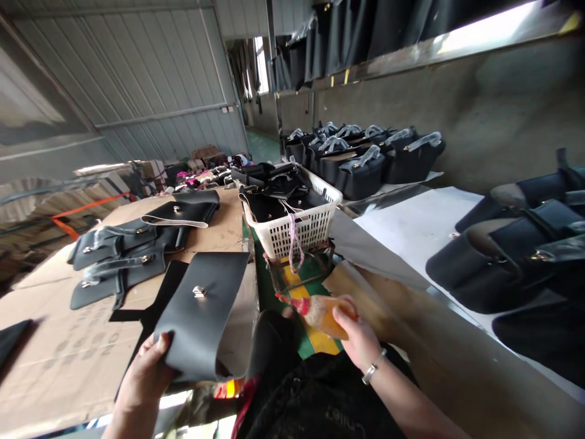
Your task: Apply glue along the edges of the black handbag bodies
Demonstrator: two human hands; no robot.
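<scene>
My left hand (148, 372) pinches the lower left edge of a black leather panel (196, 329), which curves over at its near end and carries a small metal clasp. The panel lies partly over another flat black piece (167, 283) at the cardboard's right edge. In my right hand (354, 329) is an orange squeeze bottle (326, 314) with a red nozzle pointing left, held above the floor gap to the right of the panel. The nozzle is apart from the leather.
A white basket (301, 228) of black pieces stands ahead on a metal frame. Black bag parts (128, 256) lie on the cardboard-covered table (59, 360) at left. Finished-looking black bags (361, 174) stand behind the basket, with more bags (484, 256) on the right table.
</scene>
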